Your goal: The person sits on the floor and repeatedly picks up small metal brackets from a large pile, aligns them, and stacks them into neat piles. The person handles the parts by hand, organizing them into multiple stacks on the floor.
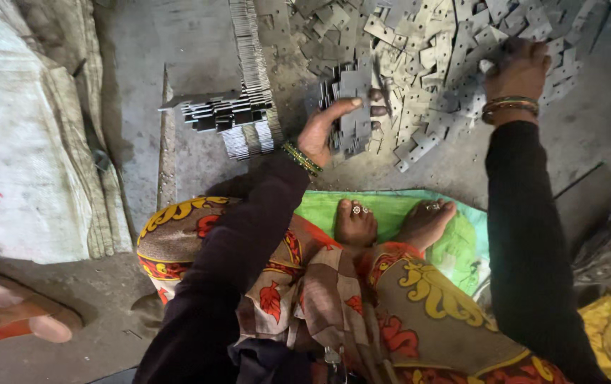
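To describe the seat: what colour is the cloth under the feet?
Bright green cloth, with a paler blue-green edge; head view.

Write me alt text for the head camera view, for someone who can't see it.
Seen from above, a seated person's left hand grips a stack of flat metal plates on edge, while the right hand reaches into a loose pile of plates on the concrete floor. Rows of stacked plates lie left; bare feet rest on green cloth.
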